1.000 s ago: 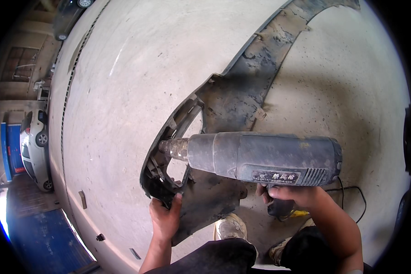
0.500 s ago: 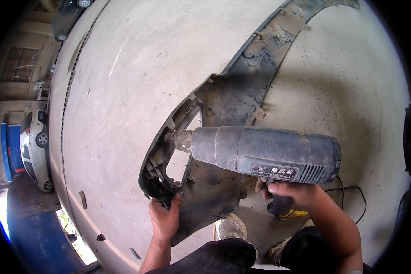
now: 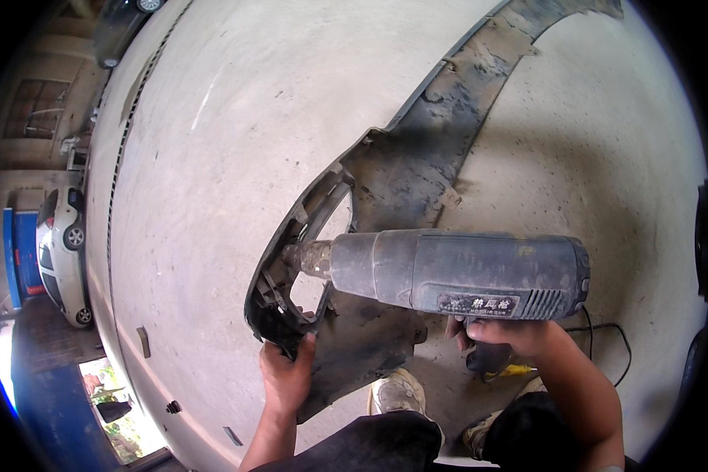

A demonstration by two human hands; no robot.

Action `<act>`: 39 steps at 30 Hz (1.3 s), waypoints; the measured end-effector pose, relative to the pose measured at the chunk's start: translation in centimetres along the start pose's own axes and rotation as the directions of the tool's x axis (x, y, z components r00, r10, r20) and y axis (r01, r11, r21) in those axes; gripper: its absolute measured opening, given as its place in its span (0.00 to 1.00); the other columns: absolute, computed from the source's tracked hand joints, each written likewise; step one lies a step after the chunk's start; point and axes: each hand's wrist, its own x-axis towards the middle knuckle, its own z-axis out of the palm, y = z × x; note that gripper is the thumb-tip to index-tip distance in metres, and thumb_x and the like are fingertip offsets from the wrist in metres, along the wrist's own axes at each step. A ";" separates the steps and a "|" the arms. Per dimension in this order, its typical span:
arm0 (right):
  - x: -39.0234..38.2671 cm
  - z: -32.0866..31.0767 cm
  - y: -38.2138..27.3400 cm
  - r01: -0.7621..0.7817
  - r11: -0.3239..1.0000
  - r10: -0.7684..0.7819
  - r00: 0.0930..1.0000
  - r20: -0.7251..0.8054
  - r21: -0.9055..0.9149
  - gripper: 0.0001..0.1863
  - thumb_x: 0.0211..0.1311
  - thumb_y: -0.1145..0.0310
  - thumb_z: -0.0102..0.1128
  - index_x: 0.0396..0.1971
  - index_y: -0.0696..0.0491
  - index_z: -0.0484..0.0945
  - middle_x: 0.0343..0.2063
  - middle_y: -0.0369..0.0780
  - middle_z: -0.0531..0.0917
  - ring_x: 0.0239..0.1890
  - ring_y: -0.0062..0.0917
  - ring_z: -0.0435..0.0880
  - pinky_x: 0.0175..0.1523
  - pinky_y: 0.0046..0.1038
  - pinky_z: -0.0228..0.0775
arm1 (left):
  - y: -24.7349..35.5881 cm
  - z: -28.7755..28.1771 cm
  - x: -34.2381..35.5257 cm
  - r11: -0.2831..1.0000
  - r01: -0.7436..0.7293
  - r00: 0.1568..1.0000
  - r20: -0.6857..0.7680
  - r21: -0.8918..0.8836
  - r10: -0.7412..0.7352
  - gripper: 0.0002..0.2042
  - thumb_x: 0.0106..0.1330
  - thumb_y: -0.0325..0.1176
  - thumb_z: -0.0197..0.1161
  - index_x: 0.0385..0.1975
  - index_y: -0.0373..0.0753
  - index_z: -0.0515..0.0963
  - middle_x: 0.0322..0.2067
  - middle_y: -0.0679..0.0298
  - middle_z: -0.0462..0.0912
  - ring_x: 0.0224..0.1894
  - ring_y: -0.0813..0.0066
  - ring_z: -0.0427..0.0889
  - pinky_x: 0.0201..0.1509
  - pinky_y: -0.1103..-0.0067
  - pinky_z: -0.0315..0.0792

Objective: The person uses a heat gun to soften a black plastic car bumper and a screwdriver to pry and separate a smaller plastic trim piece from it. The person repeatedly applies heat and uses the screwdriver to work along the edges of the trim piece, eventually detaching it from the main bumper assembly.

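A dark plastic car bumper lies diagonally on the concrete, dusty inner face up, its lower end framing an oblong opening. My left hand is closed on the rim just below that opening. My right hand grips the handle of a large grey heat gun, held horizontally across the bumper. The gun's metal nozzle points left at the inner edge of the opening; whether it touches cannot be told. A black cord hangs from the gun's back.
Concrete floor surrounds the bumper. My shoe is below it. At the far left stand a white car and a dark car, near a wall with blue panels. A slotted drain runs along that side.
The heat gun and my right hand rose slightly, then came back down, the nozzle staying at the opening's edge and ending a little right of where it began. My left hand keeps its grip.
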 end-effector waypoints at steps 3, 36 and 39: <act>0.2 0.1 0.1 0.030 1.000 -0.030 0.999 -0.039 0.005 0.14 0.62 0.72 0.62 0.47 0.56 0.78 0.38 0.39 0.85 0.37 0.24 0.84 0.45 0.28 0.77 | 0.1 0.1 -0.1 1.000 -0.015 1.000 -0.011 -0.011 0.015 0.13 0.62 0.26 0.61 0.46 0.31 0.81 0.47 0.57 0.83 0.51 0.71 0.79 0.60 0.74 0.68; 0.4 -8.9 6.9 0.155 0.983 -0.169 0.972 -0.165 -0.093 0.22 0.54 0.55 0.55 0.46 0.50 0.66 0.29 0.39 0.75 0.26 0.22 0.75 0.29 0.21 0.67 | -2.4 0.5 0.0 0.999 0.033 0.999 0.010 -0.010 -0.033 0.26 0.62 0.36 0.61 0.59 0.31 0.68 0.42 0.40 0.80 0.45 0.42 0.80 0.49 0.62 0.74; -0.2 -9.0 6.3 0.108 0.991 -0.119 0.981 -0.151 -0.076 0.23 0.54 0.56 0.56 0.47 0.51 0.66 0.29 0.41 0.76 0.25 0.24 0.76 0.29 0.22 0.70 | -1.0 0.0 0.0 0.996 0.088 0.996 0.014 -0.025 -0.088 0.27 0.61 0.37 0.62 0.59 0.30 0.68 0.41 0.41 0.81 0.44 0.44 0.81 0.48 0.62 0.74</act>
